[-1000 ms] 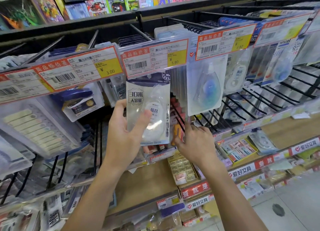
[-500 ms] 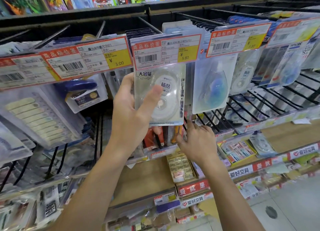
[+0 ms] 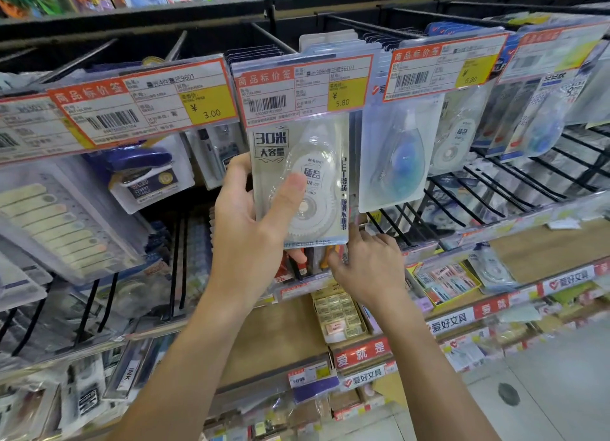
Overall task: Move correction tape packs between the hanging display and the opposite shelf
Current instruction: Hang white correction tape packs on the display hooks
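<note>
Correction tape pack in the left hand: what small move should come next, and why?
Probably ease the correction tape pack up and back onto its peg. The left hand grips it with its top edge tucked behind the 5.80 price tag, so whether the hole is on the peg cannot be seen. The right hand reaches in just below.

Left hand (image 3: 251, 222) raised with thumb pressed forward, right hand (image 3: 366, 262) lower (forefinger pointing up).

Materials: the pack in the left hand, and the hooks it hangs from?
Correction tape pack: looks like clear glossy plastic blister on a printed backing; the tape wheel shows through, with glare. Hooks: likely dark-coated metal rods, thin and straight. Left hand grips the pack.
</note>
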The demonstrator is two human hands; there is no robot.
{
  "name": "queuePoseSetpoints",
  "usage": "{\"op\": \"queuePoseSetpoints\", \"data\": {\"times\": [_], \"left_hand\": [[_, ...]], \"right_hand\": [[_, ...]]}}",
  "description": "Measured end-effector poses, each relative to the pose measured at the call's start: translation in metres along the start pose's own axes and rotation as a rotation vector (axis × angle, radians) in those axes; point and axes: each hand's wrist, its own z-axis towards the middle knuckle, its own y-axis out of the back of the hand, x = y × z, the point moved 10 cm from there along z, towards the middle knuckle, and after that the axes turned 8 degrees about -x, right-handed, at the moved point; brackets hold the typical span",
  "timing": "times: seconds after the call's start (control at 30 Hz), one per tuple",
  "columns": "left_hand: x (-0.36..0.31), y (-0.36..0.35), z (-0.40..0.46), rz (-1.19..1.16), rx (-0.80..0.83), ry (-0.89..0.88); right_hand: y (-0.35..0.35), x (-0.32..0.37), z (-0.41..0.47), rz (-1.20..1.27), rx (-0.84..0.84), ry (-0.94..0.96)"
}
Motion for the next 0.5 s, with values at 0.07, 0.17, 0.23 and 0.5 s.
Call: {"op": "queuePoseSetpoints", "data": {"times": [0.07,0.17,0.23,0.5], "left_hand": [[-0.0021,-0.0014,0.0015,0.009,0.003,0.002],[-0.0032,-0.0015,0.0044,0.053,-0.013,0.0],[-0.0027,-0.0004,0.0069,0.066,-0.046,0.008],[0.0022,0.0028,0.002,0.066,-0.109,0.006]], "right_hand": [[-0.0013,0.0007,-0.0001,-0.004,0.009,0.008],[-0.0027,0.0,0.0001,-0.004,0.022,0.006],[-0.0046,-0.001,0.0005,-0.012,0.036,0.002],[-0.0024,-0.0023,0.0,-0.014,0.048,-0.013]]}}
